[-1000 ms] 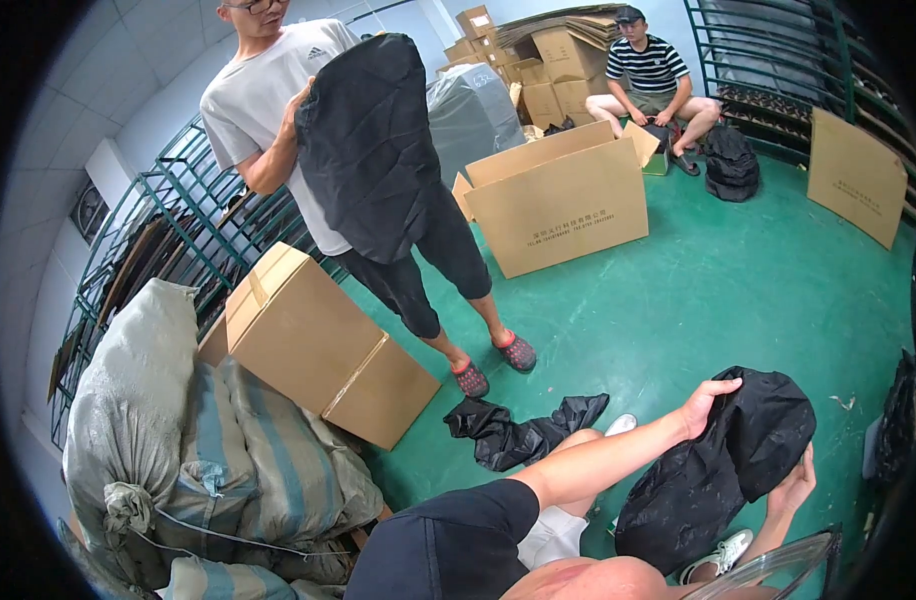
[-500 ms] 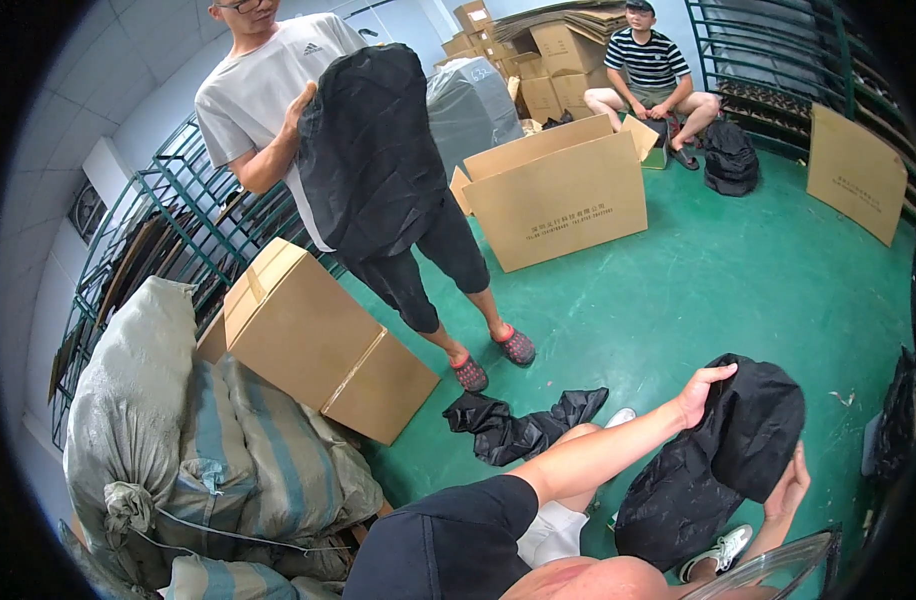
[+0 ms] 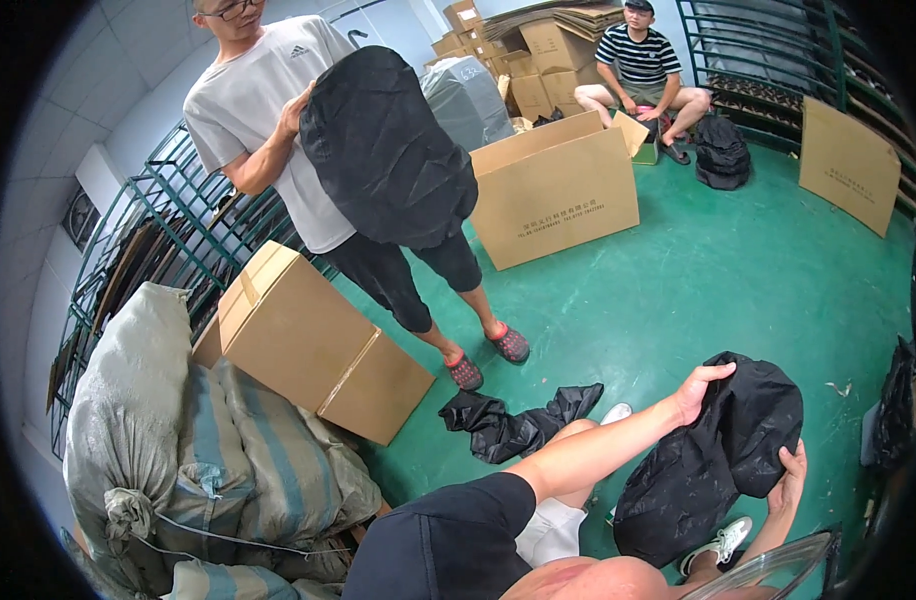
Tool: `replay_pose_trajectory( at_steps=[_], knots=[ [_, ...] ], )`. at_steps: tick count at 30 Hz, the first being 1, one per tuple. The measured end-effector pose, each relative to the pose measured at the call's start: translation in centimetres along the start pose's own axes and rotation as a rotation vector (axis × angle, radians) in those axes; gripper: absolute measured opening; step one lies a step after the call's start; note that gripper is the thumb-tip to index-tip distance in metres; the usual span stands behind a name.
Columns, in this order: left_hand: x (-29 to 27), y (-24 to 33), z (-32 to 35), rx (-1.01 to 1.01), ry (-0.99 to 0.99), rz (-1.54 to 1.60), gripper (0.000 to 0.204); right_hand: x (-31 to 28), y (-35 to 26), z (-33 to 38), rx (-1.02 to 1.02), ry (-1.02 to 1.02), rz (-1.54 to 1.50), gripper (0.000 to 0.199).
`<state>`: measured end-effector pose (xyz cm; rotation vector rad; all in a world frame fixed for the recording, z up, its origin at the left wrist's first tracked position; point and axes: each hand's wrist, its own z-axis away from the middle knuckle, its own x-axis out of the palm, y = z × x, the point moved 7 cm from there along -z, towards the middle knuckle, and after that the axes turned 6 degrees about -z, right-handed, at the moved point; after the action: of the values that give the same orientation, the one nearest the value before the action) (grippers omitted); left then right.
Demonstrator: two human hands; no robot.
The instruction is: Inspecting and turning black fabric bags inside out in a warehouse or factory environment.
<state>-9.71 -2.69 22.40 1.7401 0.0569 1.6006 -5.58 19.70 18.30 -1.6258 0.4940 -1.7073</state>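
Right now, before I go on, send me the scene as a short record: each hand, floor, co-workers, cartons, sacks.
Left hand: gripping the upper left edge of a black fabric piece
Right hand: at the piece's right edge; grip unclear
Floor: green, with a crumpled black cloth
Standing co-worker: holding up a black cloth piece
Seated co-worker: at the back, beside a dark bundle
Cartons: an open-topped carton; a taped carton, tilted
Sacks: lower left, some blue-striped

Sacks lie left, a carton behind them; a cloth lies on the floor, left of the held fabric.
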Motion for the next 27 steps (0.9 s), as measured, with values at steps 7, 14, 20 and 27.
replay_pose_trajectory(
  at_steps=[7, 14, 20, 27],
  knots=[
    [-0.8, 0.2, -0.3, -0.018, -0.003, 0.040, 0.034, 0.1, 1.6, 0.5, 0.217, 0.092, -0.174, 0.043],
    [-0.9, 0.6, -0.3, 0.011, 0.037, 0.019, 0.033, 0.8, 0.4, 0.1, 0.030, -0.102, -0.057, 0.047],
    [-1.6, 0.7, -0.2, 0.036, 0.039, 0.011, 0.035, 4.0, 2.8, 1.4, 0.482, -0.020, -0.403, 0.051],
    [-1.2, 0.9, -0.5, 0.033, 0.035, 0.010, 0.036, 6.6, -2.9, 1.9, -0.162, -0.284, -0.426, 0.055]
  ],
)
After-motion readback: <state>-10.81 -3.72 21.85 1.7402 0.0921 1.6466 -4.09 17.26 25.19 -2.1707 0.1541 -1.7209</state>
